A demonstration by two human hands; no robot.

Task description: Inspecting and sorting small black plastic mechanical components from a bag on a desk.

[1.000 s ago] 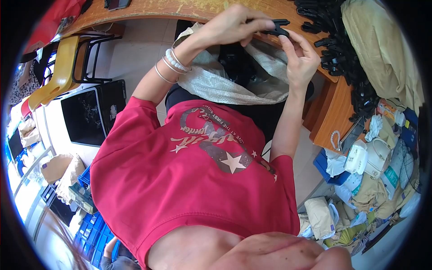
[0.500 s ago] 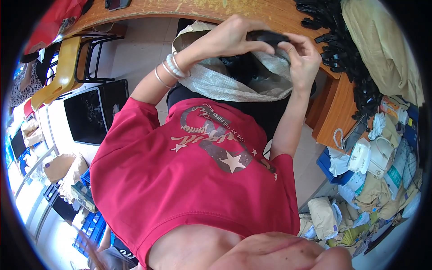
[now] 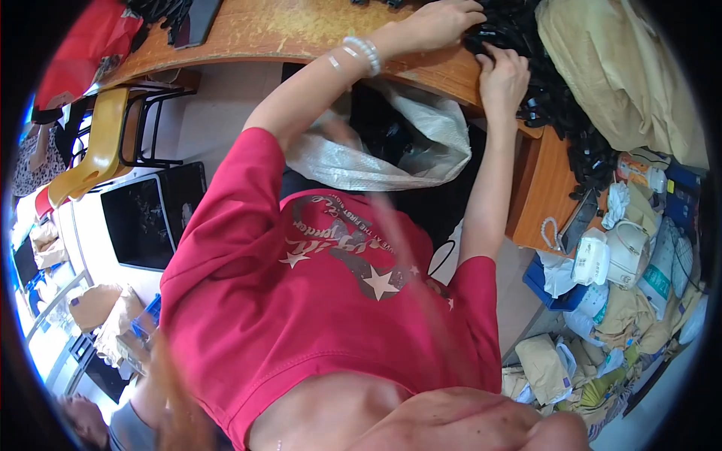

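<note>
Both my hands are at the near edge of a heap of black plastic parts (image 3: 502, 31) on the wooden table. My left hand (image 3: 445, 24), with a beaded bracelet (image 3: 364, 54) at its wrist, has bent fingers closed at the parts on the heap's left side. Just below and to the right, my right hand (image 3: 505, 81) is curled, thumb and fingertips against a black part. The parts' exact kind cannot be made out. Under my forearms a white woven sack (image 3: 440, 143) hangs wide-mouthed at my lap, with dark things inside.
A large tan sack (image 3: 613, 68) stands right of the heap. A yellow chair (image 3: 105, 143) and a black bin (image 3: 139, 222) are at left. Bags and a white handbag (image 3: 628, 252) crowd the right side. Another person (image 3: 98, 417) shows at lower left.
Both hands held a black part over the sack before. They have since moved forward to the heap on the table, the left hand travelling farther. The sack's mouth is now uncovered.
</note>
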